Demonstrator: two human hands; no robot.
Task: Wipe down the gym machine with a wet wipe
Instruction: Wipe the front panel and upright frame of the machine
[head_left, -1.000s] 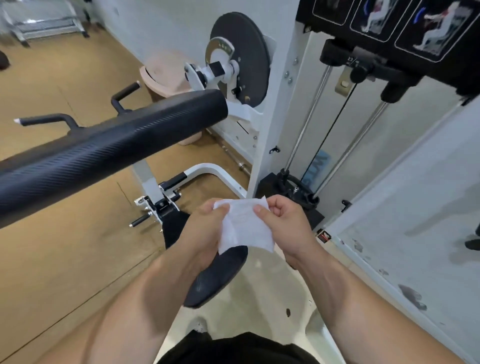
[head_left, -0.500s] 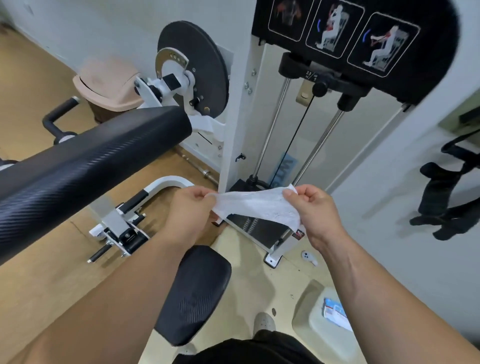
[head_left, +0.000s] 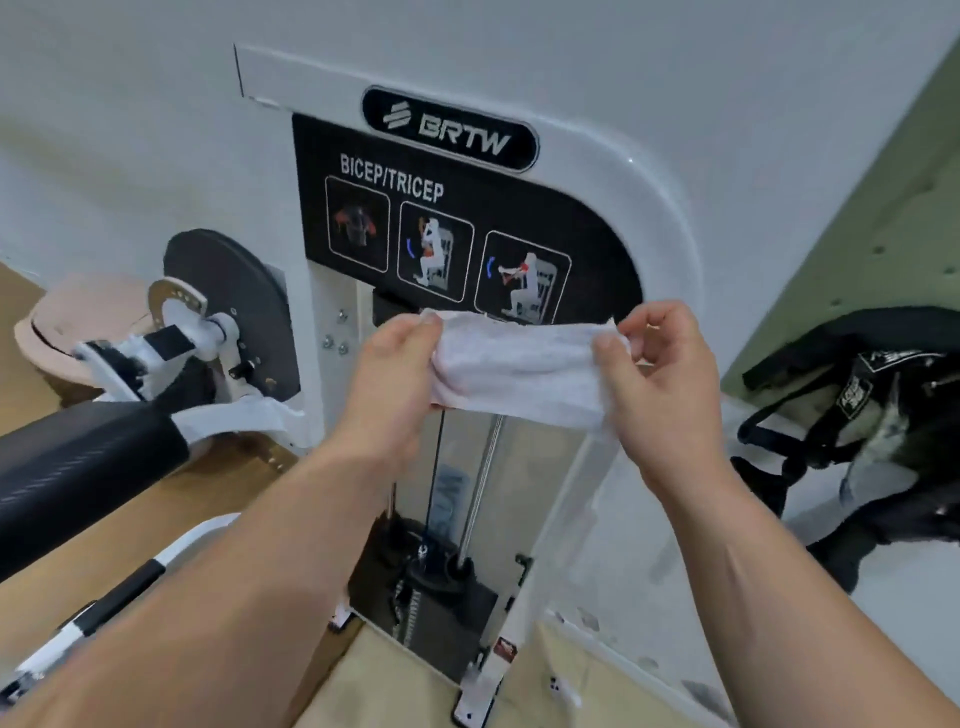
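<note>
Left hand at 9 o'clock and right hand at 3 o'clock pinch the wet wipe taut in curled fingers; overstretching may tear it, or one end may slip free, short of the gym machine at 12 o'clock

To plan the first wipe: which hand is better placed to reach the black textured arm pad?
Left, probably: the left hand holds the white wet wipe nearer the black textured arm pad; the right hand is farther.
</note>
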